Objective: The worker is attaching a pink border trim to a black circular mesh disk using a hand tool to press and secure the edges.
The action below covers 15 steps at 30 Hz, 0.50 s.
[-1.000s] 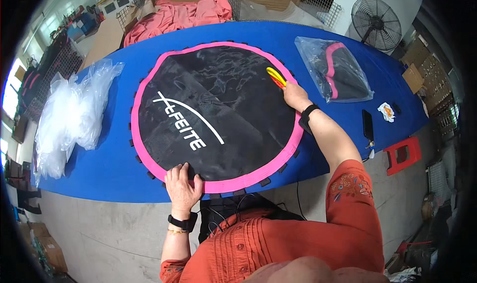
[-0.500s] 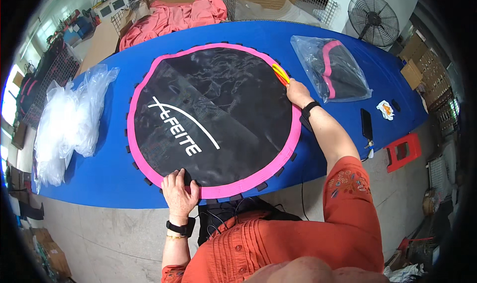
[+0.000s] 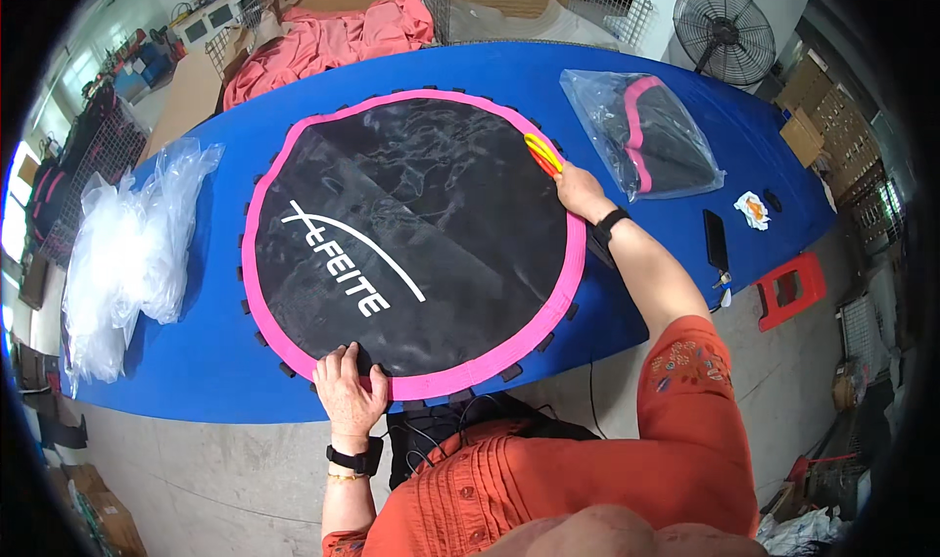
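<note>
A round black trampoline mat (image 3: 460,254) with a pink border, white print and black tabs around its rim lies flat on the blue table. My left hand (image 3: 348,391) rests on the near left part of the border, fingers stretched onto the black mesh, holding nothing. At the far right of the mat, my right hand (image 3: 586,190) is closed around scissors (image 3: 541,154) with yellow and red handle loops. The loops point away from me over the mat; the blades are hidden in the hand.
Clear plastic bags (image 3: 137,258) lie piled at the table's left. To the right are a bagged black-and-pink mat (image 3: 661,136), a phone (image 3: 716,239) and a crumpled tissue (image 3: 752,211). A black fan (image 3: 725,33) stands behind; a red stool (image 3: 791,291) is beside the table.
The view has shifted slightly, so the table and mat sit a little lower and further left. Both hands keep nearly the same places on the mat, with the scissors still in my right hand.
</note>
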Motion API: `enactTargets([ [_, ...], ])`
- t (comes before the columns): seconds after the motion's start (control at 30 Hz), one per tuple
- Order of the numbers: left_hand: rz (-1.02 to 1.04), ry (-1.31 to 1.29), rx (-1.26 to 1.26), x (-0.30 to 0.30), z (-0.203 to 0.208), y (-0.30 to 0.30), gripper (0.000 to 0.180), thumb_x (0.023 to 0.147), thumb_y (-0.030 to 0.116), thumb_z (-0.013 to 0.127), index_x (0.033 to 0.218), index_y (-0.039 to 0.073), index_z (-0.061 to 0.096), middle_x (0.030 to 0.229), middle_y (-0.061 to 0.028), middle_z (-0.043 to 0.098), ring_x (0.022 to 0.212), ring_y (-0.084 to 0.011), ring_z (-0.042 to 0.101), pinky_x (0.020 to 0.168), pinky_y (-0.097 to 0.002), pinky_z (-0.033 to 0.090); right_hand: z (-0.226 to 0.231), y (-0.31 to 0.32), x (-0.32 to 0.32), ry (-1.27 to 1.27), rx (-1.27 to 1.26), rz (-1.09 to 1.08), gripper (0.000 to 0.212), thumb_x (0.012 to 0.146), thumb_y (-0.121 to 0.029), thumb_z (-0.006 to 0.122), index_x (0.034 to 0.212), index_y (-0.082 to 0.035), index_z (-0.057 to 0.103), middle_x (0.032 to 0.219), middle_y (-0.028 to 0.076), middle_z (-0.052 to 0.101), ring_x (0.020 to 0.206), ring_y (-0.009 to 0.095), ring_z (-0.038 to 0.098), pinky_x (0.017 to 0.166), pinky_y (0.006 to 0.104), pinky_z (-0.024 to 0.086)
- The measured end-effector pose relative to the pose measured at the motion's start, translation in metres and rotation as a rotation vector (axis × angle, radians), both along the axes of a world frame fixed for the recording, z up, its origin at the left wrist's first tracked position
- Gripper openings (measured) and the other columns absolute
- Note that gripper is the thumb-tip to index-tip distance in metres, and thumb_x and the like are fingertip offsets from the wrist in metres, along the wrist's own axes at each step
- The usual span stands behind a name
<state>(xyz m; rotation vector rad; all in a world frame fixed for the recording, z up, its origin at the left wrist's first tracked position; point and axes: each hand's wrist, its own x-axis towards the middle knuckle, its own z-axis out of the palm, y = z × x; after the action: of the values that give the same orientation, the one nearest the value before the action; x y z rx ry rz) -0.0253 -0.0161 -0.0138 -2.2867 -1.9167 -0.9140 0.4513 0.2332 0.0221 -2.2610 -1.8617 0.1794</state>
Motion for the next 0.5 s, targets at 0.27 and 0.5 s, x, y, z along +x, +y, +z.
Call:
enactTargets([
  [0.27, -0.003, -0.007, -0.005, 0.002, 0.001, 0.001, 0.048, 0.080, 0.021, 0.072, 0.122, 0.000, 0.068, 0.118, -0.0185, 0.064, 0.110, -0.0376, 0.058, 0.099, -0.0488, 0.046, -0.001, 0.014, 0.003, 0.048, 0.053, -0.071, 0.031, 0.105, -0.028, 0.055, 0.118, 0.000, 0.063, 0.109, 0.028, 0.073, 0.106, 0.046, 0.070, 0.092, 0.0566, 0.054],
  [0.5, 0.017, 0.009, -0.008, -0.002, 0.001, -0.003, 0.046, 0.081, 0.021, 0.072, 0.121, 0.000, 0.068, 0.118, -0.0182, 0.064, 0.110, -0.0379, 0.058, 0.098, -0.0486, 0.046, 0.007, -0.014, 0.003, 0.041, -0.012, -0.022, 0.033, 0.106, -0.028, 0.053, 0.118, 0.001, 0.061, 0.109, 0.030, 0.072, 0.106, 0.048, 0.068, 0.091, 0.0590, 0.052],
])
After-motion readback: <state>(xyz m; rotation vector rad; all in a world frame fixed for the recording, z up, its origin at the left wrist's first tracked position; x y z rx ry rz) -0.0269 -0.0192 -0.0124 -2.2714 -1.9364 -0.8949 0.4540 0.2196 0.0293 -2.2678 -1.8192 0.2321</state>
